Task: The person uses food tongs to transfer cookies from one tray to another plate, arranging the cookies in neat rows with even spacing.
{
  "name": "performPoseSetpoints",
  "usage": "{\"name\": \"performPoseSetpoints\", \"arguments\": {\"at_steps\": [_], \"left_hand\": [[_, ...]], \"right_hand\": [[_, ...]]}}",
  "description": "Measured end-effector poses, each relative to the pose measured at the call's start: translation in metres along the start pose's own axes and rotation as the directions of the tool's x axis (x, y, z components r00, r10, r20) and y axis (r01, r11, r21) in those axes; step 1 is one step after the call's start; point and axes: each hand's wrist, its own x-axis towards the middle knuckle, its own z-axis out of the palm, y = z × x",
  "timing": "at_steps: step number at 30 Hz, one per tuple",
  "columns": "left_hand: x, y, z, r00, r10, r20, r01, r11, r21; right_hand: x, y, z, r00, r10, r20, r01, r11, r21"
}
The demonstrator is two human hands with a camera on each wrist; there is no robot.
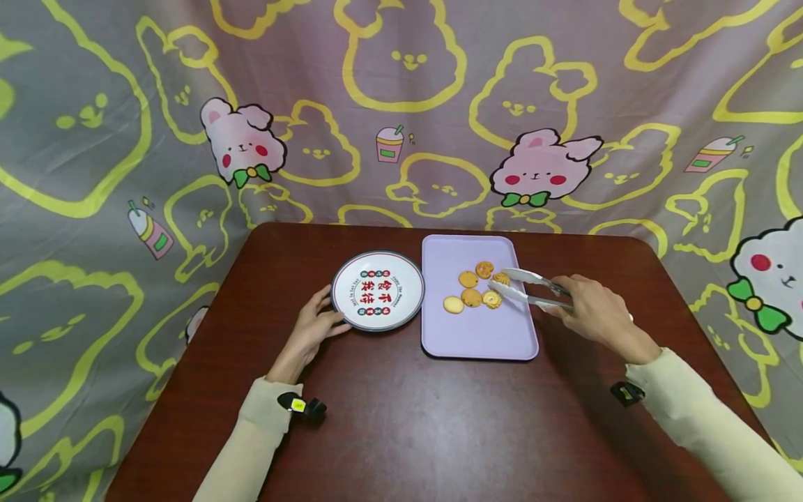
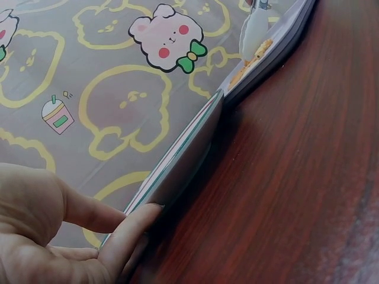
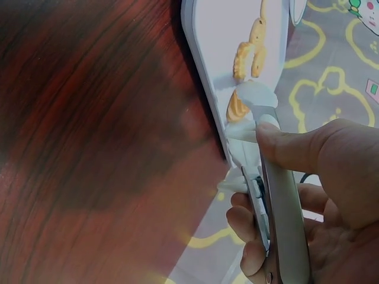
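My left hand pinches the left rim of a round white plate with red characters and a dark edge. Close up in the left wrist view, thumb and fingers of the left hand meet at the rim of the plate. Metal tongs with white tips are gripped in my right hand. Their tips stand about a ridged cookie on a lilac tray; I cannot tell how firmly they touch it. Several other cookies, including a round plain one, lie beside it.
Plate and tray stand side by side on a dark reddish-brown wooden table. A patterned curtain with yellow outlines and cartoon rabbits hangs behind the table and along its sides.
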Motion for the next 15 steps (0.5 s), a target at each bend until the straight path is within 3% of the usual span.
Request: {"name": "performPoseSetpoints", "arguments": {"at_steps": [15], "left_hand": [[0.0011, -0.0001, 0.001, 1.0, -0.003, -0.006, 0.002, 1.0, -0.025]], "right_hand": [[-0.0006, -0.0003, 0.0037, 1.0, -0.001, -0.028, 0.001, 1.0, 0.001]]}}
